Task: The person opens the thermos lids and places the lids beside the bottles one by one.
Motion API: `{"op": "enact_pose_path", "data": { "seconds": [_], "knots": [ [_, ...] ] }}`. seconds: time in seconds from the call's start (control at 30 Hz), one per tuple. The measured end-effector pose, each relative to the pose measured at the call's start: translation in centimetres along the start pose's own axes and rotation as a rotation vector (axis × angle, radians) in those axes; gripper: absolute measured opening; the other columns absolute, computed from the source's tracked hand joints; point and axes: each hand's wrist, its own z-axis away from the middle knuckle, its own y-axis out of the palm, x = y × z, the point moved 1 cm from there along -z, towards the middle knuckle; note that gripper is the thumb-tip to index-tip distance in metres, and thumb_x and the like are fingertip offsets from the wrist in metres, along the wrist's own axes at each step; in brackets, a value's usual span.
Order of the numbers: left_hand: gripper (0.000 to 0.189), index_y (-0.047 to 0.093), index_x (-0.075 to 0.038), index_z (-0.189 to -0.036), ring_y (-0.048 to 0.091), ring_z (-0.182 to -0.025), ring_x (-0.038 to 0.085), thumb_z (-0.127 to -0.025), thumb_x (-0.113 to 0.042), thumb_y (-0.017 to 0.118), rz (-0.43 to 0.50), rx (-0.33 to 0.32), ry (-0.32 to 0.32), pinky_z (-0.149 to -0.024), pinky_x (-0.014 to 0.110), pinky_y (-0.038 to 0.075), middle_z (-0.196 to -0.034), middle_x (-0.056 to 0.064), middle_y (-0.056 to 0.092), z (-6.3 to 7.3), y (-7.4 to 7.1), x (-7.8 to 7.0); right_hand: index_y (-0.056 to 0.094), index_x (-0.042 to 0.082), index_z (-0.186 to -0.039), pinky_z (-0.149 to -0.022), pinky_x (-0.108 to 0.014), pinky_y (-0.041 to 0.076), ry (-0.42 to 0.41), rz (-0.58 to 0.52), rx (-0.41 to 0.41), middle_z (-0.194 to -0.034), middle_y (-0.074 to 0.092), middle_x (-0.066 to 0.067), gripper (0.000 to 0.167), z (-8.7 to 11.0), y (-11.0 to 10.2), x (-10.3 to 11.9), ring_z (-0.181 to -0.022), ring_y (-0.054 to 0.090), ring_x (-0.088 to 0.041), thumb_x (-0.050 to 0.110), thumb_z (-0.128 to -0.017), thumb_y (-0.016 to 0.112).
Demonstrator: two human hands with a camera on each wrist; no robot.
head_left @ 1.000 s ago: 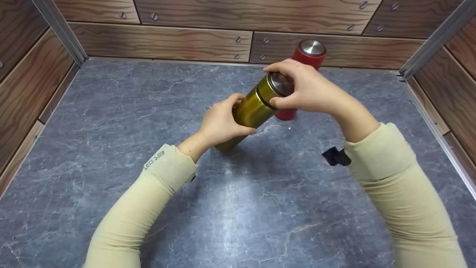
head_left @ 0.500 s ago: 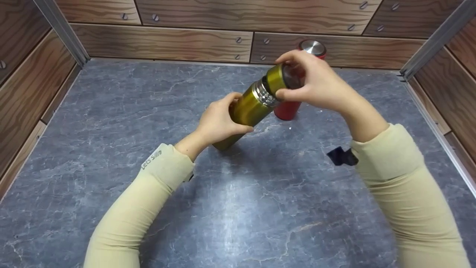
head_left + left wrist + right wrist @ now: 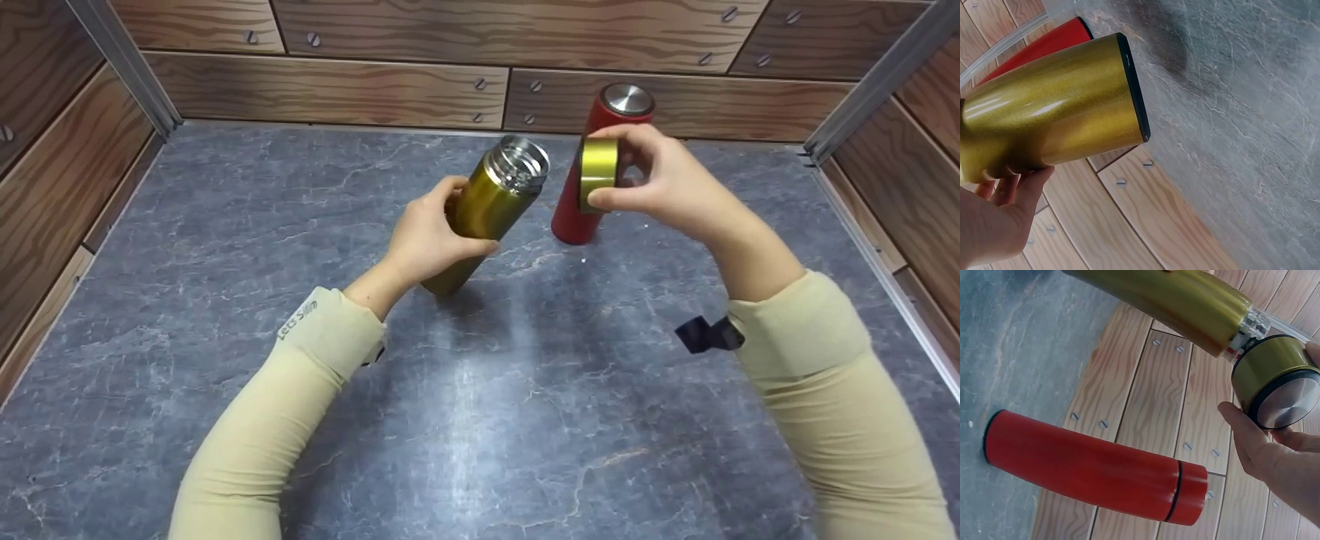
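My left hand grips a gold thermos bottle around its body, tilted with its mouth up and to the right. The bottle's bare steel neck shows, and the mouth is uncovered. In my right hand the gold lid is held between thumb and fingers, apart from the bottle. The left wrist view shows the dark base of the gold thermos bottle raised off the tabletop. Behind the lid a red thermos bottle stands upright, its steel-topped lid on and its middle partly hidden.
The grey marbled tabletop spreads under both arms. Wood-patterned panels wall in the back and both sides, with metal posts at the corners. A small black strap end hangs from the right sleeve.
The gold lid has come off the bottle, baring the steel neck. My right hand has moved it right, apart from the mouth. My left hand has shifted slightly left with the bottle.
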Motion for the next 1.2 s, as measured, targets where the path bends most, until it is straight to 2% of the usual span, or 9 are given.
{"op": "enact_pose_path", "data": {
  "seconds": [0.1,0.23,0.5,0.6,0.8,1.0,1.2],
  "knots": [
    [0.074,0.047,-0.016,-0.127,0.061,-0.098,0.018,-0.064,-0.032,0.084,0.013,-0.014,-0.005,-0.087,0.035,0.048,-0.117,0.005,0.062,-0.1,-0.1,0.1,0.049,0.001,-0.127,-0.076,-0.017,0.047,0.000,-0.024,0.004,-0.102,0.058,0.001,0.054,0.2,0.1,-0.6,-0.091,0.055,-0.009,0.009,-0.078,0.071],
    [0.073,0.048,-0.017,-0.126,0.061,-0.098,0.019,-0.065,-0.031,0.084,0.030,-0.027,-0.010,-0.088,0.035,0.048,-0.116,0.005,0.062,-0.2,-0.3,0.2,0.049,0.000,-0.127,-0.076,-0.018,0.048,0.007,-0.025,0.033,-0.098,0.059,0.005,0.053,0.5,0.4,-1.2,-0.091,0.056,-0.009,0.012,-0.080,0.071],
    [0.073,0.048,-0.018,-0.127,0.061,-0.099,0.017,-0.065,-0.032,0.083,0.033,-0.049,-0.012,-0.087,0.035,0.048,-0.117,0.003,0.062,-0.3,-0.5,0.3,0.041,-0.001,-0.129,-0.080,-0.018,0.049,0.044,-0.039,0.131,-0.109,0.053,-0.005,0.058,0.8,1.6,-2.5,-0.095,0.054,-0.011,0.004,-0.078,0.069],
    [0.074,0.048,-0.018,-0.128,0.061,-0.101,0.017,-0.065,-0.032,0.083,0.034,-0.048,-0.019,-0.088,0.035,0.048,-0.117,0.003,0.062,-0.3,-0.6,0.4,0.037,0.000,-0.132,-0.082,-0.018,0.046,0.057,0.013,0.163,-0.116,0.050,-0.012,0.063,0.9,2.0,-2.9,-0.098,0.052,-0.013,0.005,-0.077,0.068],
    [0.073,0.047,-0.017,-0.128,0.061,-0.102,0.018,-0.066,-0.032,0.083,0.036,-0.063,-0.018,-0.089,0.036,0.048,-0.118,0.004,0.061,-0.4,-0.7,0.5,0.038,0.000,-0.132,-0.089,-0.030,0.038,0.082,0.124,0.172,-0.128,0.041,-0.020,0.065,1.0,2.7,-3.5,-0.111,0.046,-0.026,0.005,-0.074,0.068],
    [0.073,0.047,-0.015,-0.127,0.061,-0.102,0.019,-0.065,-0.030,0.083,0.048,-0.085,-0.005,-0.089,0.035,0.048,-0.118,0.006,0.061,-0.4,-0.8,0.5,0.041,0.001,-0.131,-0.096,-0.040,0.036,0.075,0.118,0.167,-0.128,0.041,-0.019,0.065,0.9,3.3,-4.3,-0.115,0.044,-0.029,0.002,-0.072,0.068],
    [0.070,0.048,-0.014,-0.125,0.061,-0.101,0.019,-0.066,-0.029,0.083,0.067,-0.106,0.006,-0.089,0.035,0.049,-0.116,0.006,0.061,-0.5,-0.9,0.6,0.041,0.000,-0.131,-0.100,-0.043,0.035,0.057,0.109,0.168,-0.128,0.048,-0.020,0.067,0.7,3.9,-5.3,-0.116,0.046,-0.030,0.001,-0.071,0.069]
  ]
}}
